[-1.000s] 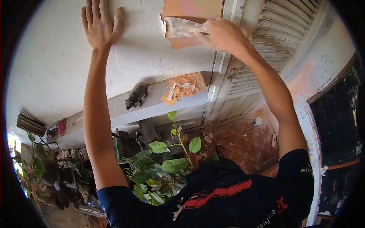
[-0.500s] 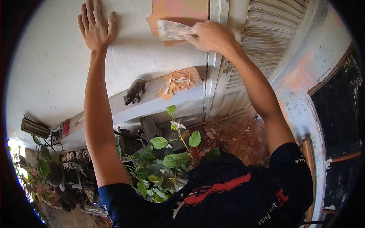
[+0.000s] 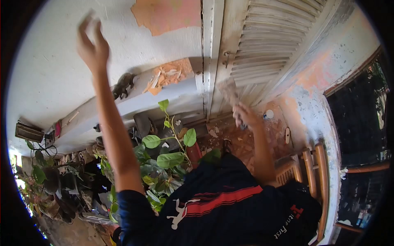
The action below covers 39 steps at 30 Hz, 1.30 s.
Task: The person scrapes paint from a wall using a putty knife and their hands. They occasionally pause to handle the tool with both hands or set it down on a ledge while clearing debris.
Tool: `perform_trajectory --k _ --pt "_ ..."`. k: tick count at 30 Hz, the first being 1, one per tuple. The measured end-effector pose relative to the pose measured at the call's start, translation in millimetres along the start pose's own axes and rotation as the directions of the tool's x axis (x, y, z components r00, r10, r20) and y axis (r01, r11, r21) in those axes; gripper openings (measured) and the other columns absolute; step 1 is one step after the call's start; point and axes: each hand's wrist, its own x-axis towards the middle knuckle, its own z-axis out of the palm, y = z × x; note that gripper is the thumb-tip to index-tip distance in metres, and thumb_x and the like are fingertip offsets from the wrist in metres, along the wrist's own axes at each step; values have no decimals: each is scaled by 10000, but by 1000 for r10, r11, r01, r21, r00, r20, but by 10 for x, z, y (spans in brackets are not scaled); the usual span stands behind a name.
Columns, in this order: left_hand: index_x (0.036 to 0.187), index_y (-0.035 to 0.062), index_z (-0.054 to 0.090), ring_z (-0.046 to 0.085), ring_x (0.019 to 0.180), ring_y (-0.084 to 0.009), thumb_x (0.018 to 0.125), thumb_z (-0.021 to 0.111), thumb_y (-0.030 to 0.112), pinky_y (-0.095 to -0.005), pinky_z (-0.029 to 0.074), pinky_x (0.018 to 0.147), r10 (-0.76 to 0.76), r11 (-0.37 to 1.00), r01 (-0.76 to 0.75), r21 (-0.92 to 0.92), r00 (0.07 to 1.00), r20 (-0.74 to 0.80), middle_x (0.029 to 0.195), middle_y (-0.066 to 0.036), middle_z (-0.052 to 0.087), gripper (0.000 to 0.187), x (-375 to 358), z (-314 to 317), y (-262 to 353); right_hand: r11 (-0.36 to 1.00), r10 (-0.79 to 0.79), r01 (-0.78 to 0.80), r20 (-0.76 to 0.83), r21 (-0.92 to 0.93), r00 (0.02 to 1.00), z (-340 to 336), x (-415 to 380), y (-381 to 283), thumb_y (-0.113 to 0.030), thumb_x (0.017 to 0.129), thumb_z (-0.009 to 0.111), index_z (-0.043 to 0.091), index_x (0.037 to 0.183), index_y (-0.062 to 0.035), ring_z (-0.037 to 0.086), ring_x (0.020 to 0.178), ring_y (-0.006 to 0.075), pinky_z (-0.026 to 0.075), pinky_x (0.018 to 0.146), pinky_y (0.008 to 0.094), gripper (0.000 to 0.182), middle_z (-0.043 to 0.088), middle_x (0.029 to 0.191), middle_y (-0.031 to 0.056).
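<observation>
My right hand [image 3: 247, 117] is lowered in front of the louvered door and wrapped around the handle of a putty knife [image 3: 228, 90]. The knife's wide blade points up and is dusty and pale. On the other side, my left hand [image 3: 93, 47] is raised in front of the white wall, somewhat blurred, its fingers loosely bent and apart with nothing in them. Near the top, a patch of bare pink and orange wall [image 3: 168, 16] shows where the white paint is gone. Peeled paint flakes [image 3: 167, 76] lie heaped on the ledge below it.
A dark animal figurine [image 3: 123, 85] stands on the ledge, partly behind my left forearm. Leafy plants [image 3: 170, 160] grow below the ledge. The louvered door [image 3: 279, 41] is at the right, wooden furniture [image 3: 319, 172] at the lower right. Paint scraps litter the tiled floor [image 3: 242, 143].
My right hand has brought the putty knife down and away from the bare patch. My left hand has come off its flat rest on the wall. The view has shifted to the right.
</observation>
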Motion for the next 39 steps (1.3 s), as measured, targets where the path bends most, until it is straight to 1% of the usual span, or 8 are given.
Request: perform_trajectory --k 2,9,11,14,18,31,32,39 --pt "1107 -57 633 649 1015 -247 994 525 192 -378 510 868 -223 910 216 -353 975 23 1039 -196 691 295 -881 -7 417 999 -9 9 -7 -31 1000 50 -112 174 -258 1052 480 534 1027 -47 479 432 96 391 389 244 219 534 689 25" --pt "1143 -29 580 651 811 -155 948 669 167 -308 531 730 -545 709 700 -83 619 566 943 -111 709 291 -3608 110 1477 936 53 3 148 -352 988 78 -63 556 -277 1035 531 592 1022 -93 458 474 64 351 422 238 194 506 648 -22" --pt "1263 6 499 633 953 -125 967 669 236 -268 511 732 -628 328 944 16 206 750 1094 -94 669 412 -3931 104 1418 918 -87 143 165 -371 983 194 -68 454 -294 1034 538 615 1019 -116 415 495 48 328 438 238 195 474 643 -49" --pt "1210 -9 548 632 920 -110 977 658 232 -279 522 756 -608 107 994 36 37 793 1045 -79 683 353 -3908 180 1432 982 181 -151 321 -116 930 399 -135 261 -290 1071 447 541 956 -84 359 491 55 300 448 247 254 417 638 -54" --pt "918 -40 634 561 814 -55 992 631 197 -257 489 684 -647 275 947 -165 309 698 841 -22 670 248 -3659 226 1540 995 99 -92 372 -38 923 610 -187 241 -347 1076 432 513 910 -94 378 473 68 311 434 258 313 416 630 -39" --pt "800 -38 617 496 688 -84 1004 603 257 -296 417 599 -474 600 791 -115 468 746 709 -20 573 359 -3041 348 1186 982 -42 -14 291 188 956 979 -321 -131 -429 1068 391 470 907 -88 395 430 96 361 415 284 385 382 587 -26" --pt "806 -79 619 511 636 -167 984 606 336 -420 426 590 -449 635 742 -215 582 678 690 -236 600 452 -2853 437 1150 987 -123 92 253 131 960 1063 -302 -320 -423 1071 386 466 912 -83 386 411 96 353 394 281 384 377 579 -23" --pt "748 -75 613 520 572 -182 987 586 398 -390 433 551 -265 806 513 -295 759 594 607 -162 569 531 -700 994 701 791 -610 609 156 60 777 1816 208 -2054 -359 1076 405 475 838 -54 442 371 123 371 348 295 393 420 541 7"
